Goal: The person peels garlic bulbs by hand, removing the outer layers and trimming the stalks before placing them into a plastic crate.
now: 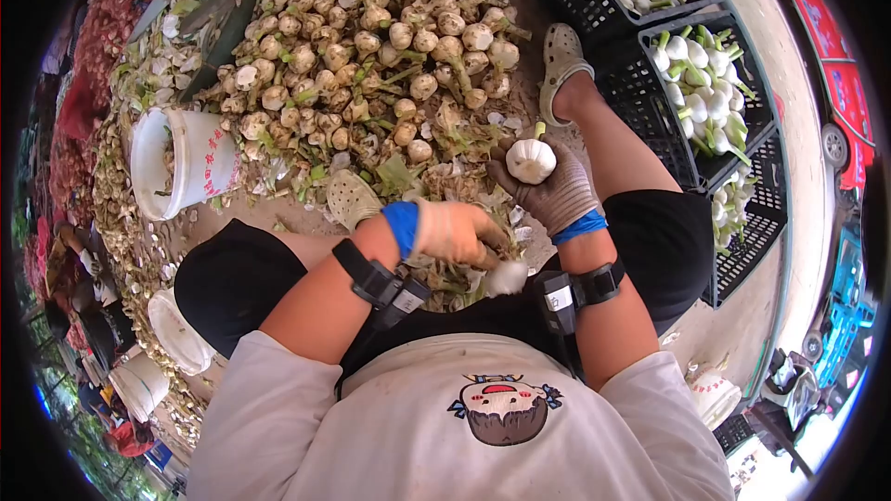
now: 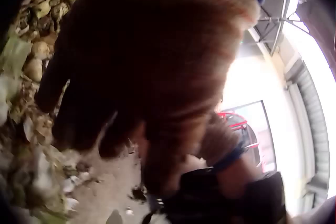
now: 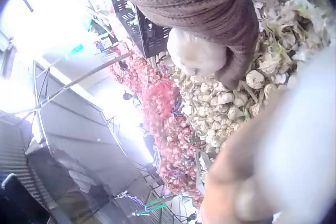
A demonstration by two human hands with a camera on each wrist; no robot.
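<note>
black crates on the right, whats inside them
The black crates hold cleaned white garlic bulbs with short green stems, seen in three of them. Only the top layer shows; how deep the bulbs go is hidden, and the nearest crate is partly cut off by the person's leg.

White garlic bulb (image 1: 530,160), grey-brown glove (image 1: 555,193), orange glove (image 1: 455,232), black crates (image 1: 682,144), white bucket (image 1: 181,162)

The right hand (image 3: 210,19) in a brown knitted glove curls its grip round a white peeled garlic bulb (image 3: 195,53), above a heap of unpeeled garlic bulbs (image 3: 220,106) beside red mesh sacks (image 3: 168,124).
</note>
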